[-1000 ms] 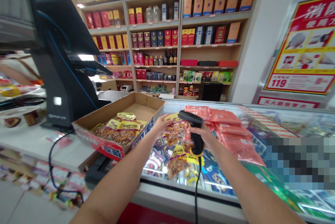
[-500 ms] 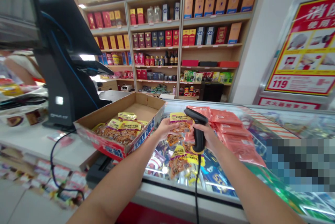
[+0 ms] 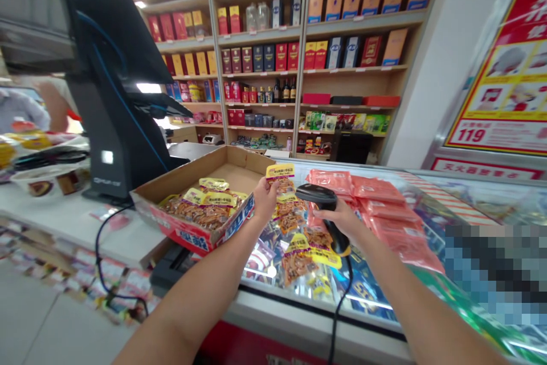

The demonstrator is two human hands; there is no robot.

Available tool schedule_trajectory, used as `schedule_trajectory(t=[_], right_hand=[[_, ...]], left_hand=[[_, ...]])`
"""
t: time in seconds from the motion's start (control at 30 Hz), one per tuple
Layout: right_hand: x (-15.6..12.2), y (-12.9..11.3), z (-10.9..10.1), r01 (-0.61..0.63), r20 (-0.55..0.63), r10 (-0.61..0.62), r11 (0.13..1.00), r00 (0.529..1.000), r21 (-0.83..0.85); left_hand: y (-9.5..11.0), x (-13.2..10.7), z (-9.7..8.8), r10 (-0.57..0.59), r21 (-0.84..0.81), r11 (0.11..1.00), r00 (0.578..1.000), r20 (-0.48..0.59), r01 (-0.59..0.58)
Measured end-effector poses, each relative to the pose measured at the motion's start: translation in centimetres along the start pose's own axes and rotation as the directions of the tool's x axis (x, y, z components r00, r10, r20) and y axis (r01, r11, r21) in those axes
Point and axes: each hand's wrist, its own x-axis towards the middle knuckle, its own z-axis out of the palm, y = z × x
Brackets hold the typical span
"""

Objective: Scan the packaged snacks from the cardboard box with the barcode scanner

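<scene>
My left hand (image 3: 265,201) is closed on a snack packet (image 3: 281,177) with a yellow top, held upright above the glass freezer lid (image 3: 431,194). My right hand (image 3: 344,220) grips a black barcode scanner (image 3: 325,205), its head pointing left at the packet and its cable hanging down. Several more yellow-topped packets (image 3: 299,245) lie on the glass below both hands. A cardboard box (image 3: 239,167) just left of my left hand holds several of the same packets.
A black till screen (image 3: 106,86) stands on the white counter (image 3: 64,222) at left. Red packets (image 3: 376,205) are piled on the glass to the right. Shelves of boxed goods (image 3: 273,57) line the back wall. A person's sleeve (image 3: 21,109) shows at far left.
My left hand has lifted the packet higher and more upright. The scanner has dropped lower and tipped down to the right. The view has shifted slightly.
</scene>
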Motion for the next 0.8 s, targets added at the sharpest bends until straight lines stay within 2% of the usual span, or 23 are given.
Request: schedule_trajectory(t=[0.23, 0.43, 0.67, 0.8], right_hand=[[-0.12, -0.10, 0.21, -0.009, 0.018, 0.009, 1.000, 1.000, 0.010], [-0.12, -0.10, 0.36, -0.029, 0.040, 0.028, 0.999, 0.999, 0.027], [0.02, 0.29, 0.10, 0.005, 0.027, -0.005, 1.000, 1.000, 0.005], [0.05, 0.39, 0.19, 0.000, 0.011, 0.000, 0.999, 1.000, 0.045]], left_hand=[[0.40, 0.07, -0.04, 0.024, 0.061, 0.998, 0.998, -0.058, -0.021], [0.43, 0.08, -0.10, 0.059, 0.081, 0.995, 0.998, -0.027, -0.057], [0.16, 0.05, -0.04, -0.005, 0.001, 1.000, 1.000, 0.004, 0.005], [-0.02, -0.04, -0.04, -0.002, 0.030, 1.000, 1.000, 0.011, 0.002]])
